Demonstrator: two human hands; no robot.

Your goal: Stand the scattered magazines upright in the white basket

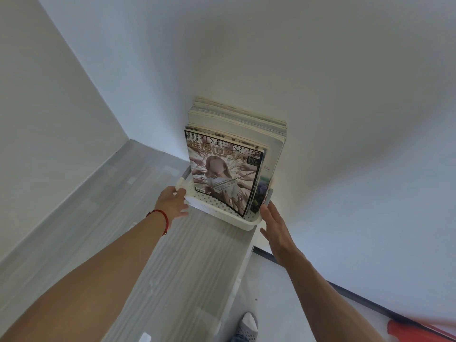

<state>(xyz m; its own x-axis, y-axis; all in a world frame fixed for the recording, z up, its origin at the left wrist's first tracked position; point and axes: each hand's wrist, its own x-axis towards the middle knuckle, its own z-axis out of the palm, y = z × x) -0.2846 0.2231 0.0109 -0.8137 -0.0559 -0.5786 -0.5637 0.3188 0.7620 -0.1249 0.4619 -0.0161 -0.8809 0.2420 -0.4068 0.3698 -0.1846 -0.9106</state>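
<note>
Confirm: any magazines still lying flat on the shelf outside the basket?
No. The magazines all stand upright inside the white basket, and the shelf top in front of it shows none.

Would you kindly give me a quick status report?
Left hand and right hand open, flanking the white basket. Magazines upright inside, against the wall. Nothing in the way.

Pale grey shelf top (187,262), white basket (222,211) at its far end
</note>
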